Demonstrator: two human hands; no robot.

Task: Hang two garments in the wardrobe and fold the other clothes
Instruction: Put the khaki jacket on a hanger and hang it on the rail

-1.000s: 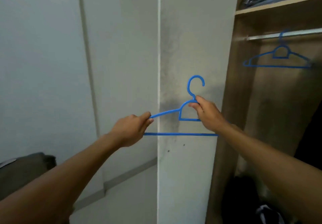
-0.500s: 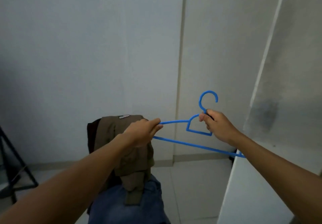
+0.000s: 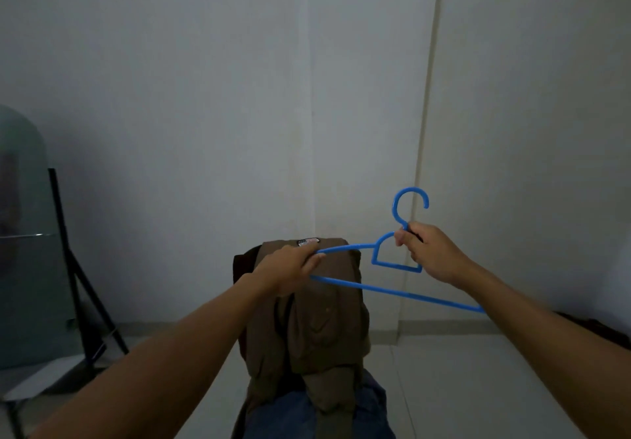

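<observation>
Against bare grey walls, both hands, left hand (image 3: pixel 290 269) and right hand (image 3: pixel 432 254), pinch the blue hanger (image 3: pixel 397 264); I should keep it level over the brown garment (image 3: pixel 317 319).

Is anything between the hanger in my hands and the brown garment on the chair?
Nothing visible. The hanger, held by the left hand and right hand, hangs directly in front of the brown garment, with only air between. Jeans lie lower, out of the way.
</observation>
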